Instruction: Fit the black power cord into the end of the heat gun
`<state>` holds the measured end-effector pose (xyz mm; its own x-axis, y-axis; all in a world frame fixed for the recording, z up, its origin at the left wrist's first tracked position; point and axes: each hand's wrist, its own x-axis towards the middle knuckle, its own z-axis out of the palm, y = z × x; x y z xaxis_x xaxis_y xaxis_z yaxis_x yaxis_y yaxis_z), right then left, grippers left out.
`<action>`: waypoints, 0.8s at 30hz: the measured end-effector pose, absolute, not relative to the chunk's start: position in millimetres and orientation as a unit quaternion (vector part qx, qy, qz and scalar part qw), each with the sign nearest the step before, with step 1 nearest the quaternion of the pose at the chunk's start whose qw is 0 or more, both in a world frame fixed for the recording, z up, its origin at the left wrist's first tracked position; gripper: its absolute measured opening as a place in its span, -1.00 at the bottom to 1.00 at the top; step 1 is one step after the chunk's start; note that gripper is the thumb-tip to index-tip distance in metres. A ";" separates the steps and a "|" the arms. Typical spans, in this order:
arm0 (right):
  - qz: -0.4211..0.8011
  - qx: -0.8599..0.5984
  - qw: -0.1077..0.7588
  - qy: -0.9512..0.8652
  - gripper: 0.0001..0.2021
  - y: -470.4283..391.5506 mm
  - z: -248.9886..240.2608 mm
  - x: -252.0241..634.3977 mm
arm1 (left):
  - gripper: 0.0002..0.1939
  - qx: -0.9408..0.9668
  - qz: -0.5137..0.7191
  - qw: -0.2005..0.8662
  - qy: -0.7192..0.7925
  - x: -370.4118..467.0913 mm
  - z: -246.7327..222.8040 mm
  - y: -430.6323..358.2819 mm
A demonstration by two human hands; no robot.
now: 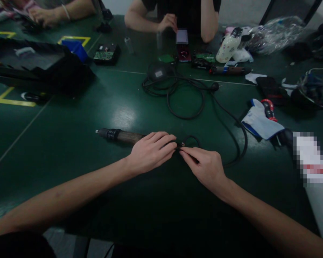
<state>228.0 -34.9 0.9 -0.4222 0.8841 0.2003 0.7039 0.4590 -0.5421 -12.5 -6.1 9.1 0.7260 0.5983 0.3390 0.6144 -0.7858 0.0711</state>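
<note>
A long electric screwdriver (129, 137) lies across the green table, its metal tip pointing left. My left hand (153, 150) is closed over its rear half from above, which hides much of the body. At the tool's right end, my right hand (204, 165) pinches with thumb and forefinger by the spot where a thin black cable (194, 137) comes away. What sits between those fingertips is too small to make out. The cable runs on to the right, curving up to a black plug (214, 86) and a loose coil.
A black power adapter (160, 71) lies among the cable loops. Left stands a big black tray (37, 68) beside a blue bin (74, 49). On the right are a white-and-blue cloth (261, 120) and a bottle (229, 46). Across the table sits a person (177, 18).
</note>
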 end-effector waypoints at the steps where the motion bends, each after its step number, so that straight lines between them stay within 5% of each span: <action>1: 0.191 -0.484 0.233 -0.821 -0.78 -34.8 1.2 228.0 | -0.78 -0.927 -0.178 0.024 -0.329 -12.3 8.7 -6.1; 24: 0.194 -0.486 0.234 -0.819 -0.77 -35.6 3.5 229.2 | -0.78 -0.924 -0.179 0.036 -0.335 -9.3 6.8 -6.0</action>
